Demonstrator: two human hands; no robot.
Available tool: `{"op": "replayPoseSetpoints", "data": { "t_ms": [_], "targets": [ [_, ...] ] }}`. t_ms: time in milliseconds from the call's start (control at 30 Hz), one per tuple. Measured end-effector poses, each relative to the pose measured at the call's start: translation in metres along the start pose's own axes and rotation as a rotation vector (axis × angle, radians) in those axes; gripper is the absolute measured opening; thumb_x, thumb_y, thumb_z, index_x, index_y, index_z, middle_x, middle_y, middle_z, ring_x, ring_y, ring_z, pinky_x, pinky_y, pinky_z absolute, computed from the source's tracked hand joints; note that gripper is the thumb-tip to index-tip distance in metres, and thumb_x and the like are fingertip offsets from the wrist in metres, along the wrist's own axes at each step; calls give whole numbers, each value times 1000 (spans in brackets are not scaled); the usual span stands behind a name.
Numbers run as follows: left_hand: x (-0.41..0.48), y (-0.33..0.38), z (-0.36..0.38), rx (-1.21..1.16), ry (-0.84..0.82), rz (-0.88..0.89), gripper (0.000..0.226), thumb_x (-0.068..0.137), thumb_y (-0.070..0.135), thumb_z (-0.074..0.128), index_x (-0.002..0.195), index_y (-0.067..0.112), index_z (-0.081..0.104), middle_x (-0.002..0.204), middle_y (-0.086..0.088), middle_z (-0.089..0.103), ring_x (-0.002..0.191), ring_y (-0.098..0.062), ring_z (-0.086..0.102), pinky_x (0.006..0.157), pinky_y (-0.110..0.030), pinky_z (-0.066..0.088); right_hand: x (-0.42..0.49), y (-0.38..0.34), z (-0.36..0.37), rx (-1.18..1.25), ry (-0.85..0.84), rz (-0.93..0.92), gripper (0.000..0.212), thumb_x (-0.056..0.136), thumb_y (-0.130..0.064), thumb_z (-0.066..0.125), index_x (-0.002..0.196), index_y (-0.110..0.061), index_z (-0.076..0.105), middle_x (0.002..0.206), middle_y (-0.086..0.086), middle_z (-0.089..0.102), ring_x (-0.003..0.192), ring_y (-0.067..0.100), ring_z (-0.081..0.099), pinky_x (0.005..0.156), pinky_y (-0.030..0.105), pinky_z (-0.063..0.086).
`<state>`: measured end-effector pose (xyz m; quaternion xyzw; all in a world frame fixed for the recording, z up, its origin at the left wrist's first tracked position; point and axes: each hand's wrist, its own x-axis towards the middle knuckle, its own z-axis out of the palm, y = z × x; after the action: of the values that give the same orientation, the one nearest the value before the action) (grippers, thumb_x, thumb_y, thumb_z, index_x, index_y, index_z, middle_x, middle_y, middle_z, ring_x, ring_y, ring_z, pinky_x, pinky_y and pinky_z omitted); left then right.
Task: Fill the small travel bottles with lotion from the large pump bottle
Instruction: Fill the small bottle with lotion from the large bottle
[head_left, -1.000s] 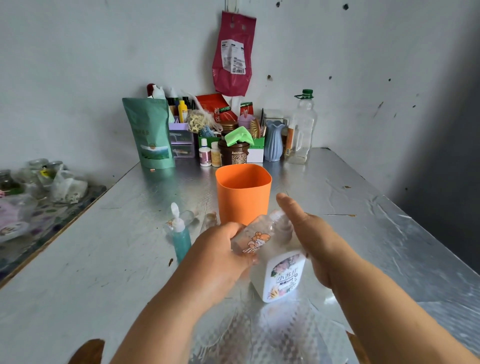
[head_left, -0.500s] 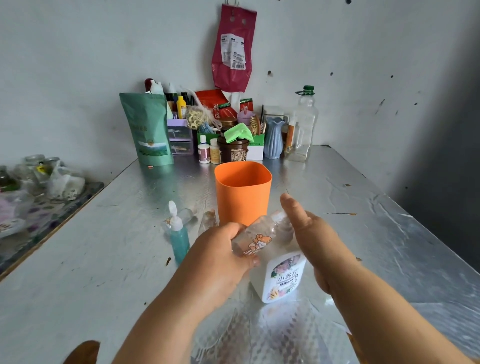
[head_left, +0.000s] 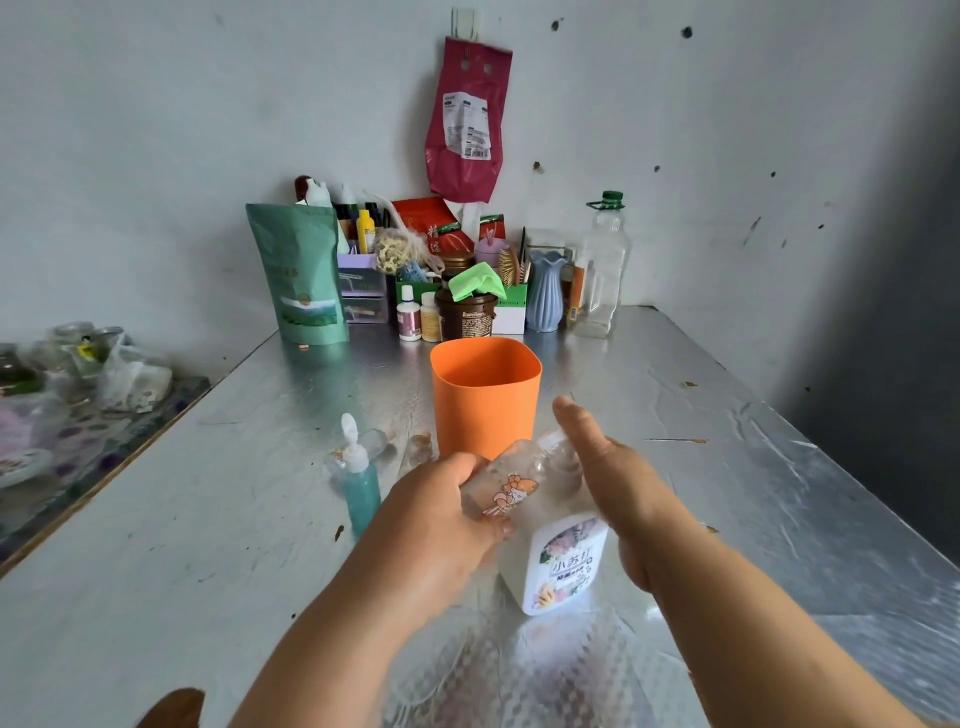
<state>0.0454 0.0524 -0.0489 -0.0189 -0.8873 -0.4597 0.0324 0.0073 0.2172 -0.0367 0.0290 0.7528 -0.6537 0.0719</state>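
Note:
My left hand (head_left: 441, 525) grips a small clear travel bottle (head_left: 511, 486) with a cartoon sticker, tilted with its mouth toward the pump. The large white pump bottle (head_left: 563, 566) with a flowered label stands on the foil-covered table (head_left: 208, 545). My right hand (head_left: 618, 483) lies palm-down over the pump head, index finger stretched forward; the pump head is mostly hidden. A teal travel bottle (head_left: 362, 491) with a white cap stands to the left. Two clear small bottles (head_left: 371, 447) lie on the table behind it.
An orange cup (head_left: 485, 395) stands just behind my hands. Along the back wall sit a green pouch (head_left: 301, 275), a brown jar (head_left: 470, 314), a blue vase (head_left: 545, 291), a clear plastic bottle (head_left: 602, 270) and other clutter. Glass jars and bags (head_left: 78, 364) are at far left.
Both hands keep their hold on the small bottle and the pump. The view has shifted slightly; nothing else has moved.

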Motion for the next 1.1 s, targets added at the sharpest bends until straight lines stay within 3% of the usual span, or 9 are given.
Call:
{"op": "replayPoseSetpoints", "data": {
  "t_ms": [167,300,467,667,767,933,1033,1100],
  "targets": [
    [-1,1,1,7,13,9,25,79,26,78,99,32,64,89,15,71,82,-4,67,78,-36,56,4,3,3,-5,58,-4,69,83,-70,46,100,-6,67,98,16,73,91,30,70,82,36,51],
    [1,0,2,8,26,18,21,80,24,77,96,31,64,87,15,71,81,-5,67,77,-36,55,6,8,6,8,117,-16,65,84,-70,46,102,-10,64,97,12,71,91,27,68,78,36,50],
    [3,-4,4,-2,27,19,25,78,22,78,96,33,65,87,14,72,83,-6,68,79,-39,55,11,16,7,-4,154,-45,69,76,-78,45,99,-15,63,96,8,71,93,26,67,89,41,50],
    [3,-4,6,9,34,-9,25,78,20,77,97,30,65,87,13,72,81,-7,68,79,-39,55,9,16,7,-21,168,-38,61,84,-71,46,103,-14,61,98,7,69,93,23,64,76,34,47],
    [1,0,5,11,27,-14,26,78,24,77,100,31,64,88,13,72,82,-6,68,80,-39,55,7,8,3,-21,109,12,71,76,-78,48,102,-14,64,101,9,71,96,27,66,85,38,49],
    [0,2,4,24,31,-4,24,80,25,77,99,31,64,88,13,71,81,-6,67,78,-37,55,3,1,2,12,75,15,66,83,-69,49,99,-8,67,98,15,72,93,31,69,86,38,50],
    [0,2,4,17,31,-2,26,79,25,77,100,31,64,89,14,71,82,-5,67,78,-36,55,4,2,3,10,79,12,65,84,-68,48,99,-7,66,98,14,72,91,27,68,74,34,48],
    [1,1,4,11,31,-7,26,79,24,78,99,31,63,90,14,71,82,-5,67,79,-37,55,5,3,3,4,85,0,64,84,-68,48,96,-8,66,98,13,71,88,26,67,73,34,48]
  ]
}}
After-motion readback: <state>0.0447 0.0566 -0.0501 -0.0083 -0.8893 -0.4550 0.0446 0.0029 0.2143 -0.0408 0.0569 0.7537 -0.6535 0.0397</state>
